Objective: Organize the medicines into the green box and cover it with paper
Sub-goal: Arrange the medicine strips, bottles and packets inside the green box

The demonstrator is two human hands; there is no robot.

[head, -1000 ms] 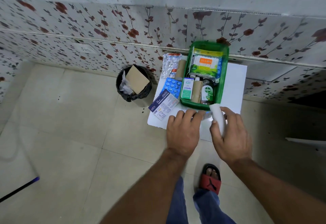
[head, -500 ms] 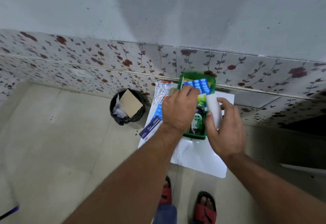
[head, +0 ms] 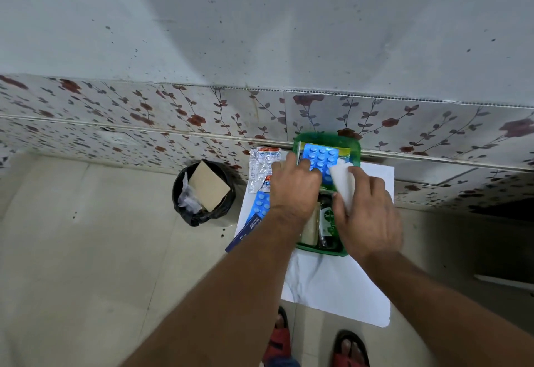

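The green box (head: 354, 147) stands on a white paper sheet (head: 332, 288) against the tiled wall. My left hand (head: 294, 187) holds a blue blister strip (head: 319, 158) over the box's far end. My right hand (head: 367, 216) grips a white roll (head: 344, 181) above the box's right side. Inside the box I see a green-labelled bottle (head: 328, 222) and a beige roll (head: 310, 228). Outside, left of the box, lie a silver blister strip (head: 261, 167), another blue blister strip (head: 261, 205) and a dark blue packet (head: 245, 232).
A black bin (head: 202, 193) with a cardboard piece and plastic stands on the floor to the left. The floral tiled wall (head: 173, 118) runs right behind the box. My two sandalled feet (head: 315, 343) are just below the paper's near edge.
My left hand picked a blue blister strip from beside the box and carried it over the box's far end. My right hand moved forward over the box with the white roll. The camera came closer.
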